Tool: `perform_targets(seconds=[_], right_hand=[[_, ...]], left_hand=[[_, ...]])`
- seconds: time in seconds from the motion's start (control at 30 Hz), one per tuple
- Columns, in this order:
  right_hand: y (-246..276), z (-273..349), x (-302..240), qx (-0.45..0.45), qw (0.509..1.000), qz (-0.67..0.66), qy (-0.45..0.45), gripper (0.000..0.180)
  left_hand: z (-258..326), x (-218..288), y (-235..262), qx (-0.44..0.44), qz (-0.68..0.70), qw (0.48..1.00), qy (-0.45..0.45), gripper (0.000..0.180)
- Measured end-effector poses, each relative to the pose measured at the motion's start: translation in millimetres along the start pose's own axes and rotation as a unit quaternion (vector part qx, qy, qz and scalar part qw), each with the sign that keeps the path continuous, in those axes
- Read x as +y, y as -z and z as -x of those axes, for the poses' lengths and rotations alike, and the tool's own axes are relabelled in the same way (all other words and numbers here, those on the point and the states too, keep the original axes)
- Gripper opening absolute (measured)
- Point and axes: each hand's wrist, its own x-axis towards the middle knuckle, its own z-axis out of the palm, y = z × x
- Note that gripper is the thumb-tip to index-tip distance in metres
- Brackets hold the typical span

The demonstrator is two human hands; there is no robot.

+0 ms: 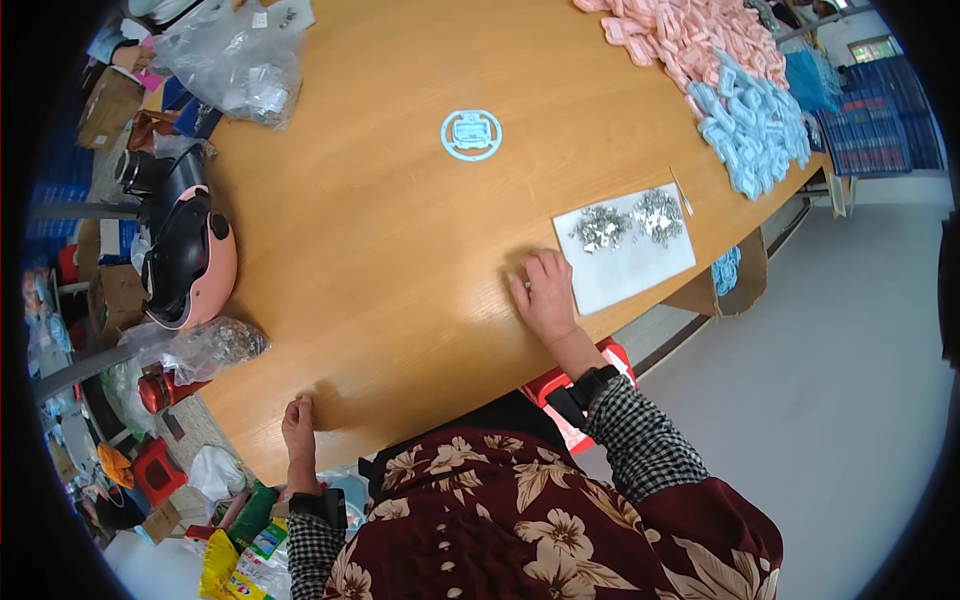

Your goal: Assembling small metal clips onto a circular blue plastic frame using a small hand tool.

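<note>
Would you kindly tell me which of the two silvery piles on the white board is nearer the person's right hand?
The left silvery pile on the white board; the right silvery pile lies beyond it, farther from the right hand.

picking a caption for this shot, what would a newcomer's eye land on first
Likely the pink pieces and blue pieces heaped on the far right of the table. Next, the blue wheel-shaped piece alone at upper centre, then the silvery bits on the white board beside the right hand.

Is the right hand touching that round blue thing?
Apart. The head view shows wooden tabletop between the right hand and the round blue piece.
</note>
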Motion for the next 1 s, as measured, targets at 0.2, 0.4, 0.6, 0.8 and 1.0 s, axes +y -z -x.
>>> perform_targets(seconds=[0.2, 0.4, 0.6, 0.8, 1.0], right_hand=[[-28.9, -142.6, 14.9, 0.021, 0.997, 0.023, 0.072, 0.048], [-70.6, -194.1, 15.7, -0.062, 0.985, 0.097, 0.125, 0.063], [-56.0, -89.7, -47.6, -0.198, 0.964, 0.027, 0.178, 0.067], [-17.6, -13.4, -60.7, -0.267, 0.946, -0.013, 0.186, 0.064], [28.1, 0.2, -4.3, -0.112, 0.987, -0.068, 0.096, 0.044]], left_hand=[[-6.3, -8.1, -0.8, -0.007, -0.002, 1.0, -0.005, 0.03], [-9.9, 0.9, -0.7, -0.005, -0.011, 1.0, 0.026, 0.028], [-4.5, 6.9, 4.9, 0.016, -0.069, 0.997, 0.03, 0.027], [0.3, 16.0, -5.6, 0.009, -0.141, 0.99, 0.03, 0.036], [-19.2, -31.3, 19.8, 0.034, -0.138, 0.99, -0.022, 0.039]])
